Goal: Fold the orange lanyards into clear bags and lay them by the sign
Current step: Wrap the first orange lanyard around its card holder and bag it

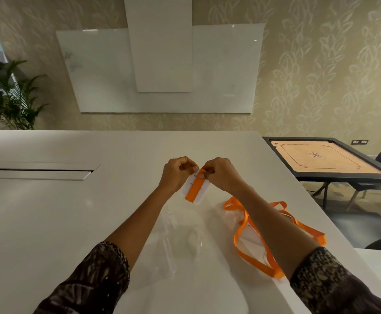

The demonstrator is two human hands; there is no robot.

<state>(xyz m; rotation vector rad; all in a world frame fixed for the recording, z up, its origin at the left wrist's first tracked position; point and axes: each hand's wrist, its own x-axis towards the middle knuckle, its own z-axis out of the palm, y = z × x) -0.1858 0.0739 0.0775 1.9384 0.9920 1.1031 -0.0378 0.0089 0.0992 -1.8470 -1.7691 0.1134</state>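
I am pinching the top of a folded orange lanyard (pixel 193 188) between my left hand (pixel 177 174) and right hand (pixel 219 174), both closed on it above the white table (pixel 71 223). More orange lanyards (pixel 253 245) are lying loose at four o'clock, and clear bags (pixel 180 236) are resting at six o'clock.

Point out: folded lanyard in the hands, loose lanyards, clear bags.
folded lanyard (pixel 193 189): head view, middle of the orange strip.
loose lanyards (pixel 256 266): head view, near loop on the table.
clear bags (pixel 180 236): head view, film centre.
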